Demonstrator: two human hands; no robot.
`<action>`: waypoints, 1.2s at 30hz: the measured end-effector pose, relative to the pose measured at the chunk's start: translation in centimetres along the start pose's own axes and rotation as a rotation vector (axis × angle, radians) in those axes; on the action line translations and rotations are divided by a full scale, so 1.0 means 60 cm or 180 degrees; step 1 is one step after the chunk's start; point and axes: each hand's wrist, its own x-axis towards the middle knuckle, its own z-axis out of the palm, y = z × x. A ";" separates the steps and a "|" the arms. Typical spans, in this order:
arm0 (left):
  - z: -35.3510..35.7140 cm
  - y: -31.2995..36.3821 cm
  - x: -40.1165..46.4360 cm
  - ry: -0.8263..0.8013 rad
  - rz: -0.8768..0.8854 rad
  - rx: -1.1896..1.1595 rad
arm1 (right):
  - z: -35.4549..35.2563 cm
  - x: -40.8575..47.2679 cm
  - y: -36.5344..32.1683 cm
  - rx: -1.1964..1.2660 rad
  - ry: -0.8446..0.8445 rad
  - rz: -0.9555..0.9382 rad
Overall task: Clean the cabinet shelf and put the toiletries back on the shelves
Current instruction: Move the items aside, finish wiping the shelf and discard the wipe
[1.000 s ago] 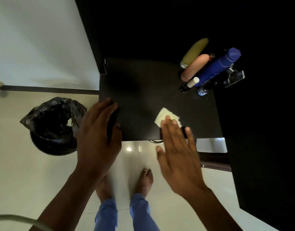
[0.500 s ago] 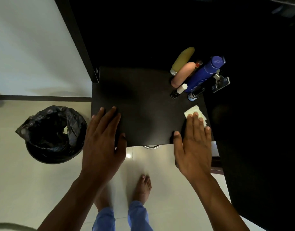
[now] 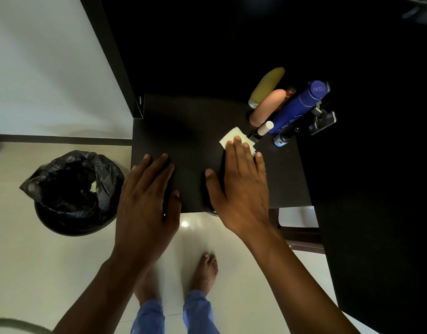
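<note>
Black shelf (image 3: 195, 131) is mid-wipe: my right hand (image 3: 241, 186), fingers flat, presses the cloth (image 3: 231, 137); my left hand (image 3: 145, 196) rests flat. Next I must skirt the toiletries (image 3: 289, 109).

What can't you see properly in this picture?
Head view only:
- Most of the wipe: the right hand covers it.
- Cabinet interior behind the bottles: too dark.
- Small bottle's label: too small to read.
- Contents of the bin: hidden by its black bag.
- Left foot: blurred, partly behind the left hand.

right fingers (image 3: 239, 150) hide most of the cloth (image 3: 231, 136).
</note>
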 end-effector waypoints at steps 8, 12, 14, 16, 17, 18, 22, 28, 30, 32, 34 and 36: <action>-0.010 -0.005 -0.001 0.0122 -0.0162 -0.0343 | 0.024 0.090 -0.063 0.0333 0.0357 -0.0303; -0.031 -0.015 0.006 0.0367 -0.0433 -0.0556 | 0.032 0.165 -0.095 0.0361 0.0402 -0.0487; -0.042 -0.019 0.010 0.0531 -0.0667 -0.0864 | 0.036 0.193 -0.116 0.0408 0.0431 -0.0624; -0.050 -0.020 0.014 0.0684 -0.0987 -0.1457 | 0.040 0.212 -0.134 0.0373 0.0450 -0.0819; -0.052 -0.021 0.018 0.0725 -0.1156 -0.1786 | 0.042 0.217 -0.140 0.0344 0.0453 -0.0914; -0.054 -0.024 0.022 0.0767 -0.1305 -0.2097 | 0.042 0.217 -0.144 0.0313 0.0462 -0.0996; -0.057 -0.032 0.036 0.1016 -0.1932 -0.3111 | 0.055 0.165 -0.144 0.0058 0.0532 -0.1365; -0.066 -0.016 0.041 0.1276 -0.2538 -0.3542 | 0.072 0.043 -0.147 0.0513 0.0472 -0.1723; -0.068 -0.016 0.040 0.1237 -0.2474 -0.3557 | 0.077 0.012 -0.147 0.0712 0.0448 -0.1800; -0.067 -0.017 0.038 0.1159 -0.2445 -0.3628 | 0.085 -0.020 -0.143 0.0866 0.0371 -0.1822; -0.065 -0.020 0.033 0.1088 -0.2417 -0.3674 | 0.092 -0.047 -0.136 0.0883 0.0434 -0.1828; -0.062 -0.021 0.025 0.1029 -0.2360 -0.3635 | 0.099 -0.070 -0.126 0.0848 0.0555 -0.1875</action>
